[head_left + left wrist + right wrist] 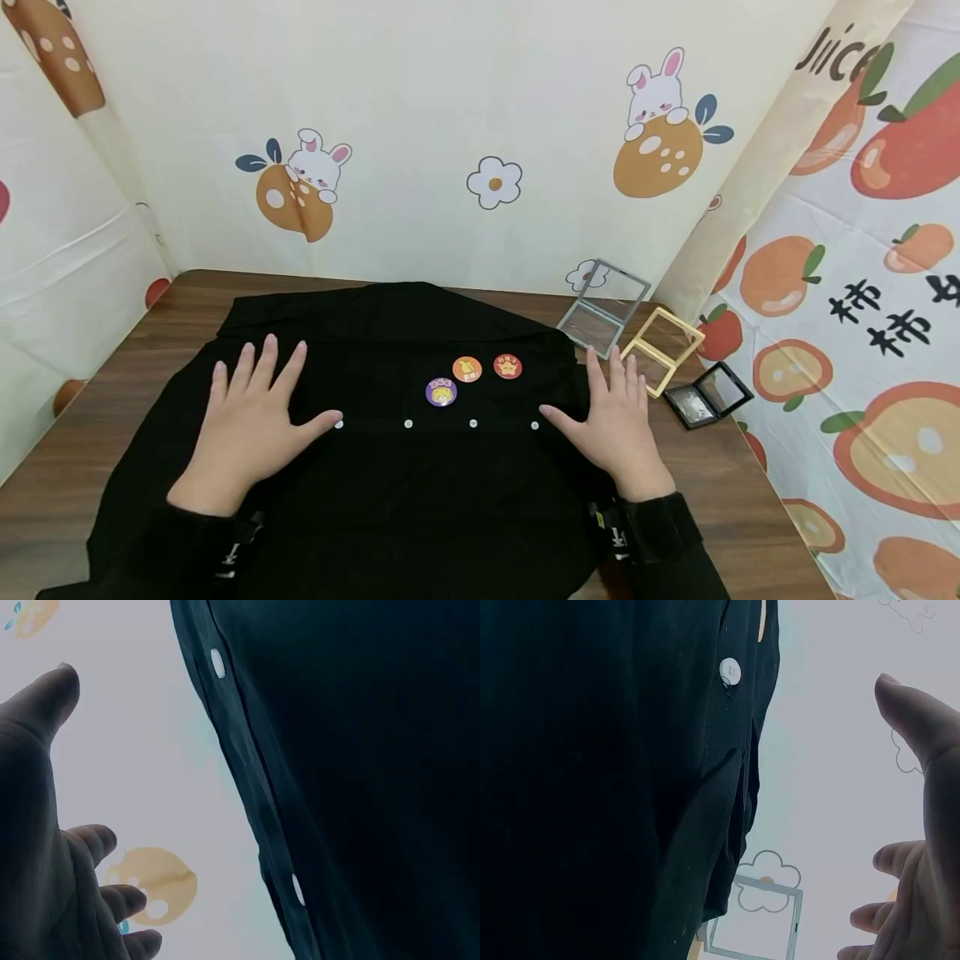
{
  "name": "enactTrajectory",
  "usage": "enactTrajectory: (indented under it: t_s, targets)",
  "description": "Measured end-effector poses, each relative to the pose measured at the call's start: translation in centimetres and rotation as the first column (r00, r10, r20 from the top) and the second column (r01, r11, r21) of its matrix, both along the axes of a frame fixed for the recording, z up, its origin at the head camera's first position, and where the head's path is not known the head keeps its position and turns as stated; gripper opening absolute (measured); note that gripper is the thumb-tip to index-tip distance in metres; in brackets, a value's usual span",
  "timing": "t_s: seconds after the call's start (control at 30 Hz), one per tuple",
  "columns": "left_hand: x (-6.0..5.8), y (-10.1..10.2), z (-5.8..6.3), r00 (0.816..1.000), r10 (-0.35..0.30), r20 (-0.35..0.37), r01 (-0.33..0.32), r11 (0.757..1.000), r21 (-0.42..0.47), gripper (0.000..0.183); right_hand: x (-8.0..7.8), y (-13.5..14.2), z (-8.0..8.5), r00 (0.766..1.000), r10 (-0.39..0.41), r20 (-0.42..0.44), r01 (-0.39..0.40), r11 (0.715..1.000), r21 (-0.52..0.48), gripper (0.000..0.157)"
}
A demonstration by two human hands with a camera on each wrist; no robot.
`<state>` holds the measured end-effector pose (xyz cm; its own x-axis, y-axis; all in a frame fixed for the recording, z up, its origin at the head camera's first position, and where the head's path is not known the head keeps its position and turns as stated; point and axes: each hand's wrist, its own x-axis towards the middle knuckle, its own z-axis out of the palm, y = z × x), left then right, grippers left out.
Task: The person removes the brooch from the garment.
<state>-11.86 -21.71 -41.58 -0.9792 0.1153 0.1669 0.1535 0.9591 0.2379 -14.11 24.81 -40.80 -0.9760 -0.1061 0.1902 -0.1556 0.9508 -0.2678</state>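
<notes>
A black shirt [435, 492] with a row of white buttons lies spread over the wooden table. Three round badges rest on it: a purple one [441, 392], an orange one [467, 369] and a red one [507, 366]. My left hand [251, 429] is over the shirt's left part, fingers spread and straight, its thumb beside a white button [408, 424] row's left end. Over the right part is my right hand [618, 421], also spread and holding nothing. In both wrist views the palms appear apart from the cloth.
To the right stand three hinged, clear-windowed cases, all opened: a grey one [603, 308], a yellow one [662, 350] and a black one [708, 396]. The wooden table [738, 517] meets printed cloth walls [420, 92] at the back and sides.
</notes>
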Motion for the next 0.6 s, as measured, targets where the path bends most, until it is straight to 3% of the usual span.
enactTrajectory:
  t_s: [0.3,0.6]
  targets:
    - [-1.2,2.6,0.9,0.997,-0.073,0.028,0.073,0.997,-0.011,0.109,-0.1,-0.7,-0.3,0.999,0.009,0.037,-0.008,1.0,-0.017,0.113]
    - [-3.0,6.1,0.3,0.982,-0.175,0.067,0.179,0.982,-0.067,0.106,-0.6,-1.8,-0.7,0.994,0.054,0.098,-0.047,0.996,-0.073,0.113]
